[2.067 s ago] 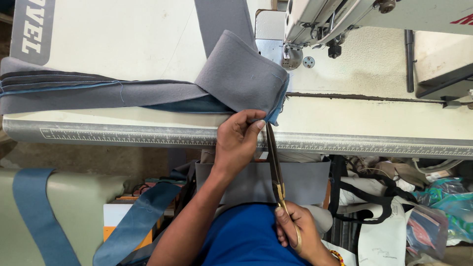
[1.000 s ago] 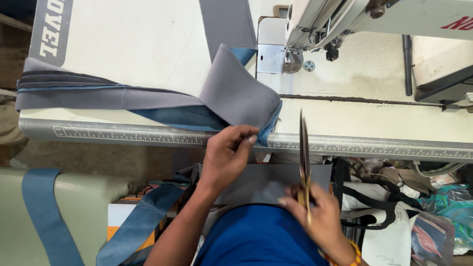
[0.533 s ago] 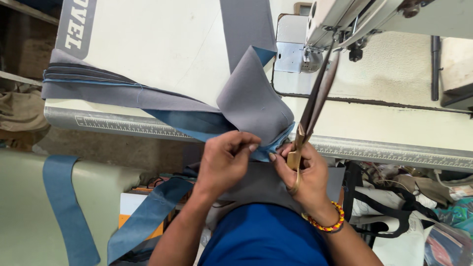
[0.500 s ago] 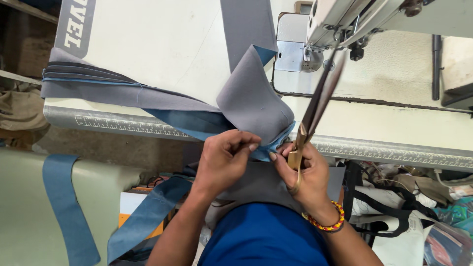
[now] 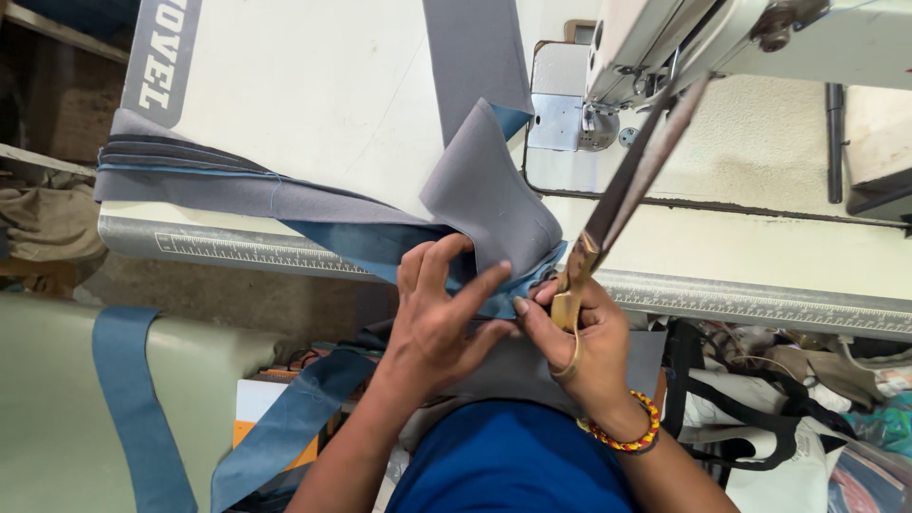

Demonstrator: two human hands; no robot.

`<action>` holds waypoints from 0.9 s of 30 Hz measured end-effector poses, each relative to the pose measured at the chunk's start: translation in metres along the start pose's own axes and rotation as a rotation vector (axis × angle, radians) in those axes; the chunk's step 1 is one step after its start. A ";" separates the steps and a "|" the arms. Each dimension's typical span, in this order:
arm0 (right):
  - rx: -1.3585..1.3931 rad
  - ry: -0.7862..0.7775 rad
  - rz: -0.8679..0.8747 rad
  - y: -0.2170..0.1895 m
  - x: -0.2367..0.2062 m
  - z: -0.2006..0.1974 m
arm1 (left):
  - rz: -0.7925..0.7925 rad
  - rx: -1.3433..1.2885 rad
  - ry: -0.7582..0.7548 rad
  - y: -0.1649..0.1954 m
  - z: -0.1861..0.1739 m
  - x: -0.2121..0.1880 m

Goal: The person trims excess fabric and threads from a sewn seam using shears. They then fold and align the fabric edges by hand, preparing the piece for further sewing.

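A folded grey fabric piece (image 5: 489, 195) with a blue lining lies over the front edge of the white sewing table (image 5: 304, 104). My left hand (image 5: 439, 318) pinches the blue-grey fabric edge at the table's front. My right hand (image 5: 579, 332) grips long scissors (image 5: 622, 195) by their brass handles, blades closed and pointing up toward the sewing machine, while its fingertips also touch the fabric edge beside my left hand.
A white sewing machine (image 5: 684, 47) stands at the back right over a metal needle plate (image 5: 560, 119). Grey strips (image 5: 209, 180) stack at the table's left. Blue straps (image 5: 133, 399) hang below. Bags and black straps (image 5: 788, 418) crowd the lower right.
My right hand brought the scissors up from my lap to the fabric edge, blades now pointing up. My left hand stayed on the fabric and both hands now meet at its edge.
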State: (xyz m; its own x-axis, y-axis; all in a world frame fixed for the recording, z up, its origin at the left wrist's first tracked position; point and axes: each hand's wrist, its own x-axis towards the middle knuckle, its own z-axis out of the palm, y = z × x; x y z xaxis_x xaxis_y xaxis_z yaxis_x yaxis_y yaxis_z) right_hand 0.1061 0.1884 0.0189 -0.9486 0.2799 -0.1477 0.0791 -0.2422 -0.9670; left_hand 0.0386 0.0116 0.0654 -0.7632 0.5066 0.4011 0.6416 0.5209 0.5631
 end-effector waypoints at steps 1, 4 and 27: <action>-0.037 -0.018 -0.050 -0.003 0.001 0.002 | 0.001 0.021 0.031 0.001 0.002 -0.001; -0.195 -0.059 -0.206 -0.013 0.002 0.004 | -0.015 0.018 0.129 -0.004 0.009 -0.001; -0.561 -0.188 -0.122 -0.034 0.029 0.009 | -0.166 0.267 0.373 -0.051 -0.049 0.000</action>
State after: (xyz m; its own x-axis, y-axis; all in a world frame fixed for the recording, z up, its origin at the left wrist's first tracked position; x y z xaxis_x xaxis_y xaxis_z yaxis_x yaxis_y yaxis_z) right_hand 0.0730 0.1965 0.0492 -0.9949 0.0934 -0.0390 0.0674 0.3230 -0.9440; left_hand 0.0027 -0.0488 0.0725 -0.8007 0.1465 0.5809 0.4692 0.7562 0.4561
